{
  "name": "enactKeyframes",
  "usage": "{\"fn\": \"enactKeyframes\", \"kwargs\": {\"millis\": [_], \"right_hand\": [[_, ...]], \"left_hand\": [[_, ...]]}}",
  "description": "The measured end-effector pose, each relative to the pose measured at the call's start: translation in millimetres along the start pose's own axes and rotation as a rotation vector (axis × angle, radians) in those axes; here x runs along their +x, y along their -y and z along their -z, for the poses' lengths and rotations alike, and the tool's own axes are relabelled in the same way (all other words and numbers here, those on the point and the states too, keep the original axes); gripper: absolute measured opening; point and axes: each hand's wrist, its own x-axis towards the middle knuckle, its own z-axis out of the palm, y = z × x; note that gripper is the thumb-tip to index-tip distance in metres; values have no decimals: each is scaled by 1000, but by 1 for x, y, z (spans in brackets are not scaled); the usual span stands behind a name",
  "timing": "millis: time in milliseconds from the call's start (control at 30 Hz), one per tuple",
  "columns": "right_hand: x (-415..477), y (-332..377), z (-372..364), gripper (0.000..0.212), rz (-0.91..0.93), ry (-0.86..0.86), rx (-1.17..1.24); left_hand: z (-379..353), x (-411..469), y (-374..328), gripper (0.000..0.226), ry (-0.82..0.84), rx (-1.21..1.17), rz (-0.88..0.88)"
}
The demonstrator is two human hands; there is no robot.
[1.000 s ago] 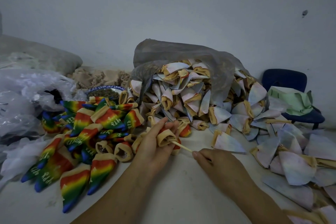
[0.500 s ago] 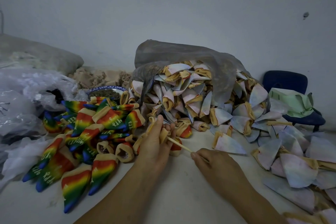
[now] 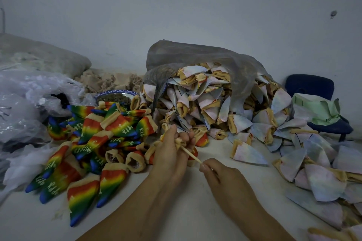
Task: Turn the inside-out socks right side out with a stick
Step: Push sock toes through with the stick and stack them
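Note:
My left hand (image 3: 170,154) grips a bunched sock (image 3: 179,141) with a tan cuff, mostly hidden in my fingers. A thin pale wooden stick (image 3: 191,153) runs from that sock down to my right hand (image 3: 219,176), which pinches its near end. To the left lies a pile of rainbow socks (image 3: 92,143) turned right side out. On the right, pale inside-out socks (image 3: 215,107) with tan cuffs spill from a grey plastic bag (image 3: 215,55) across the table.
The white table (image 3: 186,207) shows bare surface in front of my arms. Clear plastic bags (image 3: 23,103) crowd the far left. A blue-rimmed bowl (image 3: 115,96) sits behind the rainbow pile. A dark blue chair (image 3: 311,86) with a green cloth stands at the right.
The sock's open tan cuff has been gathered and bunched tighter into my left hand, further along the stick. My right hand stays on the stick's end.

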Motion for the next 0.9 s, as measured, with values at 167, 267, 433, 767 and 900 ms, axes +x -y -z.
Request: {"fn": "enactKeyframes", "kwargs": {"millis": [167, 267, 433, 767, 900], "right_hand": [[-1, 6, -5, 22, 10, -21, 42], [0, 4, -3, 23, 11, -15, 49], [1, -3, 2, 29, 24, -23, -42], [2, -12, 14, 30, -18, -82, -79], [3, -12, 14, 33, -35, -62, -107]], "left_hand": [[0, -2, -2, 38, 39, 70, -22], [4, -2, -1, 42, 75, 83, -23], [11, -1, 2, 56, 66, 120, 10], [17, 6, -7, 71, 9, -128, 145], [18, 5, -8, 61, 13, -126, 176]]}}
